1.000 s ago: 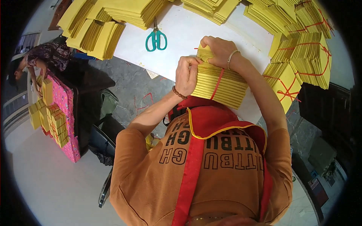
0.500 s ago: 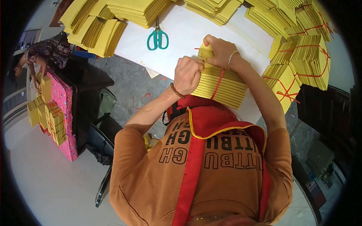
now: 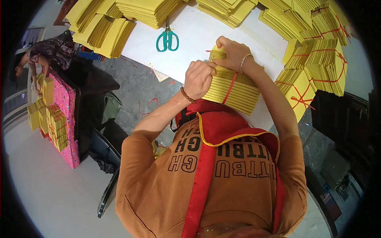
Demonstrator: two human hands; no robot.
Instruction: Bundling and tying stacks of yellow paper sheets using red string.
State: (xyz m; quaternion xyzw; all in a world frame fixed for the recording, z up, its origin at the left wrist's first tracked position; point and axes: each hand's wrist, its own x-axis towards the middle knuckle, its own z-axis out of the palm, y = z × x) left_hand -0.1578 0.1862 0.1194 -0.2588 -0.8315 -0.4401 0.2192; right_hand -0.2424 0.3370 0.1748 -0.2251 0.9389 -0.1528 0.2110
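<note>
A thick bundle of yellow envelopes (image 3: 241, 89) stands on the white tabletop close to my chest, its folded edges facing up. Red string (image 3: 230, 88) runs across it. My right hand (image 3: 233, 55) is bent over the far left part of the bundle, thumb and fingers closed on it. Against the bundle's left side, my left hand (image 3: 199, 78) is closed in a fist-like pinch; what lies between its fingers is hidden. A short red string end sticks out beyond the fingers. Teal-handled scissors (image 3: 167, 41) lie farther off, to the left of both hands.
Stacks of yellow envelopes (image 3: 149, 12) line the table's far edge. Tied bundles (image 3: 325, 65) stand at the right. To the left, another person's arm (image 3: 43, 65) reaches over a pink-covered table (image 3: 69, 115) holding more bundles. A black chair (image 3: 105, 142) stands between the tables.
Both hands keep nearly the same grip at the bundle, shifting only slightly. The whole view has moved a little. At the left, the other person's arm has moved slightly.
</note>
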